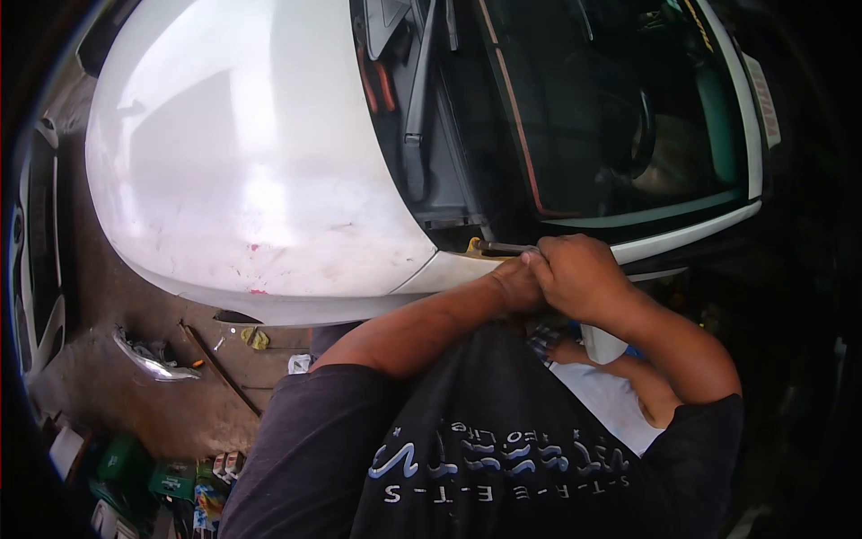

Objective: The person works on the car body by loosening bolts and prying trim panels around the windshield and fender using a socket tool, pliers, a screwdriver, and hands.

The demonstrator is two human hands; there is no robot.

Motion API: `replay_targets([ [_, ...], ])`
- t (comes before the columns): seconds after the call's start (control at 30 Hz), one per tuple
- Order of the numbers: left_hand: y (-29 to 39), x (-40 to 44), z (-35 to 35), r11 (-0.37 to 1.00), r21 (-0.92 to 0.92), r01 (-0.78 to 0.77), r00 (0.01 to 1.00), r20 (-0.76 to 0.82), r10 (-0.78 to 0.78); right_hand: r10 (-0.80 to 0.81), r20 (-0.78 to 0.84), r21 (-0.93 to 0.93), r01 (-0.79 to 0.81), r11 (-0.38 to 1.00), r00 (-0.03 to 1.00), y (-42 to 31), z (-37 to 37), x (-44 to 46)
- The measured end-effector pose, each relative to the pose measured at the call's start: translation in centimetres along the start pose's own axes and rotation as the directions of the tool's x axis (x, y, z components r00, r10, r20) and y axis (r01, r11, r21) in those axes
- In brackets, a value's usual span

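Observation:
A metal tool (505, 247) lies across the edge of the white car (296, 162), near the lower corner of the windshield. My right hand (575, 265) is closed round the tool's right end. Just below and left of it, my left hand (519, 284) is closed against the right one; what its fingers hold is hidden. At the tool's left end a small yellow piece (473, 245) shows beside the fender's rear tip. The wiper arm (418, 117) lies above, over the dark cowl.
Red-handled pliers (385, 87) rest in the cowl area. Another person's arm (642, 382) shows below my right forearm. On the floor are a headlight (154, 359) and a long thin bar (218, 368). Green containers (126, 467) stand at the lower left.

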State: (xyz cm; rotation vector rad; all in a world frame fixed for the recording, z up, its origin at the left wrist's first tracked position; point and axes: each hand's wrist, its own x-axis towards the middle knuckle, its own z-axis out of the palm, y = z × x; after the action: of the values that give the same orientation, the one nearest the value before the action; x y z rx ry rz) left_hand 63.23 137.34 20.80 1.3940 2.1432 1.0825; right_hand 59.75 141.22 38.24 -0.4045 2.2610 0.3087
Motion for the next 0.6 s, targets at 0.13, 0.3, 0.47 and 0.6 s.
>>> replay_targets([
  [0.13,0.3,-0.3,1.3,1.000,0.007,-0.004,0.962,-0.273,0.006,-0.442,-0.223,-0.411,0.328,0.851,0.869,0.8,0.9,-1.0],
  [0.3,0.6,-0.6,0.4,0.998,0.054,0.022,0.941,-0.338,-0.003,-0.695,-0.136,-0.637,0.475,0.607,0.706,0.8,0.1,-1.0],
  [0.47,0.1,-0.5,1.1,0.999,-0.013,0.046,0.962,-0.271,-0.048,-0.824,-0.090,-0.657,0.589,0.471,0.559,2.0,-0.4,0.7],
  [0.6,-0.1,-0.2,1.0,0.999,-0.033,0.025,0.957,-0.290,-0.034,-0.725,-0.113,-0.548,0.567,0.615,0.679,1.5,0.1,1.5],
])
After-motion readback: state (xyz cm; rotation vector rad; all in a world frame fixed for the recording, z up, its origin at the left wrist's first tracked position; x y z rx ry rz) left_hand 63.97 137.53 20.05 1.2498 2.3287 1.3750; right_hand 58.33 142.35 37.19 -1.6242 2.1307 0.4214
